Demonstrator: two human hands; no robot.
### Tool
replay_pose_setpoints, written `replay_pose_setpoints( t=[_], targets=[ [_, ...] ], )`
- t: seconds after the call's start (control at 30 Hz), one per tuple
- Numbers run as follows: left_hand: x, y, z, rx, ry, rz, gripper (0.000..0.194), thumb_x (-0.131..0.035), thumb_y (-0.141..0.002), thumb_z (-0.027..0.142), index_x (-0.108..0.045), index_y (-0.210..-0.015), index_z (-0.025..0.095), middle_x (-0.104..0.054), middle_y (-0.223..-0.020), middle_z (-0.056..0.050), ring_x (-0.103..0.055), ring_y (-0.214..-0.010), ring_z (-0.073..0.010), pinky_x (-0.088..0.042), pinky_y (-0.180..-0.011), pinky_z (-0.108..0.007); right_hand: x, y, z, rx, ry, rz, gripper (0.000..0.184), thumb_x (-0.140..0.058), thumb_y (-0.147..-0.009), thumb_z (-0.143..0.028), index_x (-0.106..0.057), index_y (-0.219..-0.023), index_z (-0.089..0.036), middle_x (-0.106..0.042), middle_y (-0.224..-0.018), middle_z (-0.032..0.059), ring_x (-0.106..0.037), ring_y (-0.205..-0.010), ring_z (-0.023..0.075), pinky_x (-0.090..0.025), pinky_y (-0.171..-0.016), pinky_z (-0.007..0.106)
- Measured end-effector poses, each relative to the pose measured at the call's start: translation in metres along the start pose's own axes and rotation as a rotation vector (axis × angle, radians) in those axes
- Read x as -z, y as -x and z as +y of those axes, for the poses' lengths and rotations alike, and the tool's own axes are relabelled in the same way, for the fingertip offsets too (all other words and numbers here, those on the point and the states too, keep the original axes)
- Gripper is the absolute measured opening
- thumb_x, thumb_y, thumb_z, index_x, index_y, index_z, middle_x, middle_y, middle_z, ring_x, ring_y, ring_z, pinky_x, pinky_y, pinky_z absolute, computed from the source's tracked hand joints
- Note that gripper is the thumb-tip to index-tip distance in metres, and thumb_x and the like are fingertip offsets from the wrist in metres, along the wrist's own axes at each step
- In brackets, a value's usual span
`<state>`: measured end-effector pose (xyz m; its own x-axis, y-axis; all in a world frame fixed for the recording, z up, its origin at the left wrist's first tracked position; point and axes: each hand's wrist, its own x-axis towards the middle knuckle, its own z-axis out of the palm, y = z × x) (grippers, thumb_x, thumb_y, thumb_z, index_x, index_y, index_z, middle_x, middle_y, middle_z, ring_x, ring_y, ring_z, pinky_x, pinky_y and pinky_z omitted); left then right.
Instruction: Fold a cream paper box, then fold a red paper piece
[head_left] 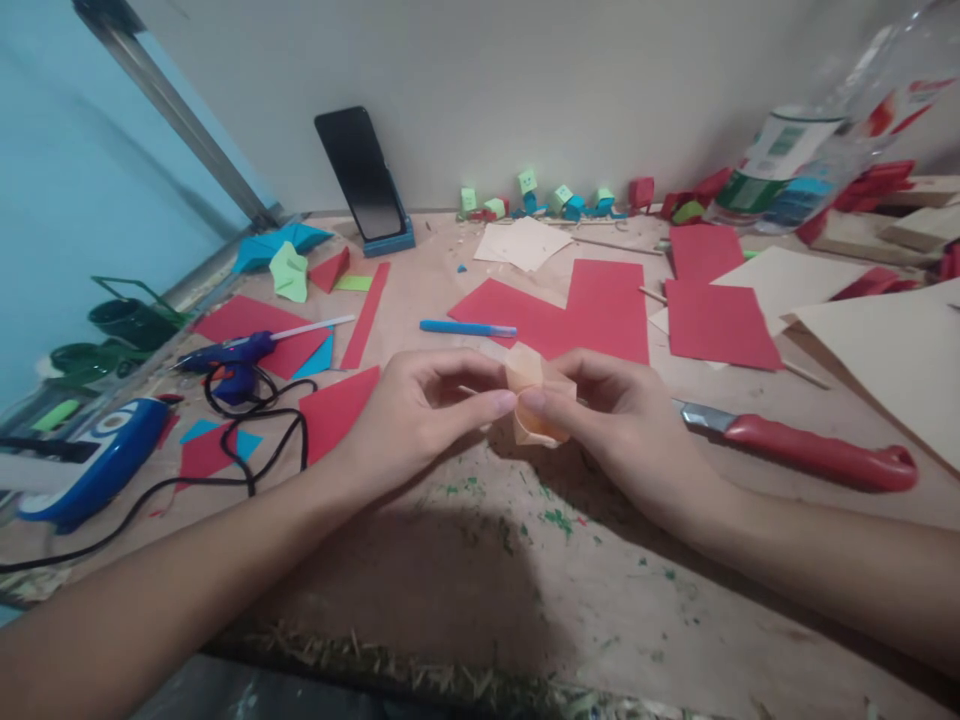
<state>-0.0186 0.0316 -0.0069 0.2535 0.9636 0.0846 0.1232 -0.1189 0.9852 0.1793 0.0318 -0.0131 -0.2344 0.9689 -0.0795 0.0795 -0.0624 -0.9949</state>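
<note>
A small folded piece of pale orange paper [534, 402] is held just above the middle of the worktable [525, 560]. My left hand [420, 415] pinches its left side with thumb and fingers closed. From the right, my right hand [622, 425] grips the same paper, fingers curled round it. The two thumbs nearly touch at the paper's front. Most of the paper's back is hidden by my fingers.
A red-handled utility knife [810, 450] lies right of my right hand. Red paper sheets [592, 310] and a blue pen [466, 328] lie behind. A blue glue gun [236, 358] with black cord sits left. A phone [361, 175] leans on the wall; a plastic bottle [817, 140] lies far right.
</note>
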Motion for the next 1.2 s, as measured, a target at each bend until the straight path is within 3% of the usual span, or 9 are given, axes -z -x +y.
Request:
replay_pose_setpoints(
  t=[0.1,0.3,0.53,0.9,1.0,1.1,1.2],
  targets=[
    [0.000,0.000,-0.003,0.013,0.030,-0.032,0.009,-0.082,-0.085,0.027,-0.081,-0.088,0.019,-0.080,-0.096,-0.006,-0.073,-0.088,-0.0216,-0.059,-0.081,-0.033,0.001,0.000,0.001,0.011,-0.014,-0.011,0.024,-0.080,-0.084,-0.037,-0.067,-0.076,-0.018,-0.065,-0.072,0.0001,-0.057,-0.065,0.0135,-0.045,-0.059,0.026],
    [-0.008,0.001,-0.005,-0.005,-0.027,0.086,0.011,-0.081,-0.084,0.025,-0.080,-0.076,0.018,-0.076,-0.081,-0.003,-0.067,-0.078,-0.0185,-0.055,-0.076,-0.030,0.002,0.001,0.000,0.045,-0.017,-0.038,0.020,-0.077,-0.087,-0.036,-0.072,-0.081,-0.017,-0.068,-0.073,0.0006,-0.059,-0.066,0.0138,-0.046,-0.060,0.025],
    [-0.007,0.003,-0.010,-0.026,-0.055,0.071,0.011,-0.081,-0.085,0.029,-0.080,-0.080,0.019,-0.076,-0.083,-0.003,-0.067,-0.079,-0.0192,-0.054,-0.076,-0.030,0.003,0.001,0.001,0.015,-0.039,-0.020,0.021,-0.079,-0.085,-0.036,-0.072,-0.077,-0.017,-0.068,-0.073,0.0010,-0.059,-0.066,0.0140,-0.045,-0.059,0.026],
    [-0.005,-0.001,-0.012,0.008,0.026,0.084,0.010,-0.085,-0.079,0.023,-0.079,-0.072,0.019,-0.076,-0.077,-0.002,-0.064,-0.072,-0.0148,-0.053,-0.072,-0.026,0.004,0.002,0.000,0.016,-0.027,-0.024,0.028,-0.081,-0.084,-0.037,-0.070,-0.068,-0.017,-0.055,-0.062,-0.0031,-0.045,-0.058,0.0100,-0.034,-0.052,0.024],
    [-0.005,-0.003,-0.014,0.019,0.044,0.094,0.009,-0.085,-0.078,0.023,-0.079,-0.073,0.019,-0.076,-0.076,-0.001,-0.064,-0.071,-0.0140,-0.053,-0.071,-0.025,0.004,0.001,0.001,0.025,-0.071,-0.033,0.026,-0.083,-0.082,-0.038,-0.072,-0.072,-0.016,-0.061,-0.066,-0.0020,-0.051,-0.060,0.0106,-0.039,-0.054,0.024],
    [-0.004,-0.005,-0.015,0.012,0.053,0.111,0.010,-0.085,-0.079,0.022,-0.079,-0.072,0.019,-0.076,-0.076,-0.001,-0.065,-0.070,-0.0135,-0.053,-0.071,-0.025,0.003,0.000,0.002,0.027,-0.161,-0.048,0.023,-0.085,-0.081,-0.036,-0.077,-0.089,-0.017,-0.076,-0.082,0.0032,-0.064,-0.071,0.0150,-0.049,-0.063,0.026],
    [-0.003,-0.004,-0.015,-0.014,0.068,0.114,0.009,-0.086,-0.079,0.023,-0.080,-0.073,0.020,-0.076,-0.076,0.000,-0.065,-0.070,-0.0131,-0.054,-0.070,-0.024,0.002,0.001,0.001,0.020,-0.170,-0.036,0.023,-0.082,-0.083,-0.037,-0.077,-0.093,-0.017,-0.077,-0.084,0.0046,-0.067,-0.071,0.0158,-0.051,-0.064,0.027]
  ],
)
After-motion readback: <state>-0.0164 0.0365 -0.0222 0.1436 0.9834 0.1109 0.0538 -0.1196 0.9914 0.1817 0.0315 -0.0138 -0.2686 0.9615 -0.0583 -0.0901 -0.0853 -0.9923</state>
